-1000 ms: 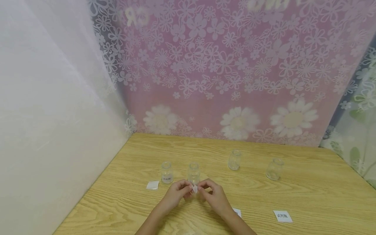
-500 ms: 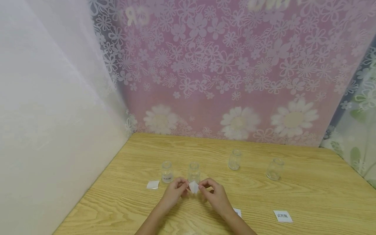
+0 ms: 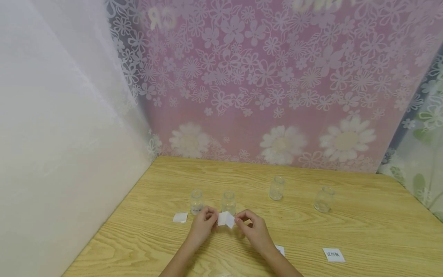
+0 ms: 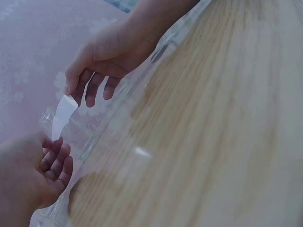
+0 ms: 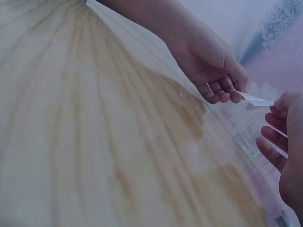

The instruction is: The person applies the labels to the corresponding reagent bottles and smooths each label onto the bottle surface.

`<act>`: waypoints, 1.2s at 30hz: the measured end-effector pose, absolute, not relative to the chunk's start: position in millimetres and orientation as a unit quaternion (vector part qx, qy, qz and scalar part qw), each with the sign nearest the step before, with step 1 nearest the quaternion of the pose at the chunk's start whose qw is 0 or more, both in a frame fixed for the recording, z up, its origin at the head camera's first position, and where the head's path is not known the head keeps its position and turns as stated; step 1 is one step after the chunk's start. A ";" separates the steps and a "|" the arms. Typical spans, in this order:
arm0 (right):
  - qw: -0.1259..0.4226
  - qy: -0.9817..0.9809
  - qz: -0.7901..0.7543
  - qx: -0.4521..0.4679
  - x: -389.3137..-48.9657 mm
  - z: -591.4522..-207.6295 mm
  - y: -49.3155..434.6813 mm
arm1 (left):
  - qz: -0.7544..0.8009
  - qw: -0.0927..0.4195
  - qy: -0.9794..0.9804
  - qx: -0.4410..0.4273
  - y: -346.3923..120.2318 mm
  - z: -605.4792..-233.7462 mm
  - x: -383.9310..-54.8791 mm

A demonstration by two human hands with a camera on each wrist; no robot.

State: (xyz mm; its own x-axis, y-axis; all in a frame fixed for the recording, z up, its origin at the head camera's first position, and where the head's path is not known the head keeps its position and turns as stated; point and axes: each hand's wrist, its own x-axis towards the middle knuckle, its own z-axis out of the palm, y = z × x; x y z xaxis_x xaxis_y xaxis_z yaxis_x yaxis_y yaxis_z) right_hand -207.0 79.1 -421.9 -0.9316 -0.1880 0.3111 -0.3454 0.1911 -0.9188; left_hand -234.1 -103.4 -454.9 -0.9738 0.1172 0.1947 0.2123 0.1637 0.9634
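The left hand [image 3: 203, 224] and right hand [image 3: 254, 230] stand a little apart, thumb and finger of each pinching opposite edges of a creased white paper [image 3: 222, 219] held between them, their other fingers bent, and the paper nearly edge-on in the right wrist view. Just beyond the hands, the paper hides the base of a clear jar [image 3: 228, 199], while the left fingers overlap a labelled jar [image 3: 196, 199], its small print hard to read. Farther off, beyond the right hand, two glass jars [image 3: 277, 188] stand on the tabletop [image 3: 373, 215], their see-through walls faint against the wood.

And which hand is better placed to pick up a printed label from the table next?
Probably the right hand: printed labels lie on its side; the left hand is farther. Both pinch the white paper.
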 end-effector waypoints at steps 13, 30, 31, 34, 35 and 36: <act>0.130 -0.752 0.631 0.139 -204.5 -419.0 80.5 | -0.609 0.066 -0.789 -0.051 -102.8 -456.6 -237.2; 0.147 -0.745 0.638 0.125 -208.0 -422.8 82.9 | -0.424 0.101 -0.876 -0.207 -103.7 -461.9 -233.7; 0.145 -0.746 0.638 0.123 -207.9 -422.6 82.8 | -0.416 0.108 -0.878 -0.210 -103.3 -463.2 -234.3; 0.140 -0.748 0.638 0.118 -207.8 -421.9 82.5 | -0.395 0.129 -0.884 -0.214 -101.5 -466.2 -235.3; 0.138 -0.748 0.638 0.118 -207.8 -421.6 82.4 | -0.388 0.138 -0.885 -0.217 -100.8 -467.3 -235.4; 0.138 -0.749 0.637 0.118 -207.8 -421.2 82.3 | -0.382 0.145 -0.887 -0.215 -100.0 -468.1 -235.7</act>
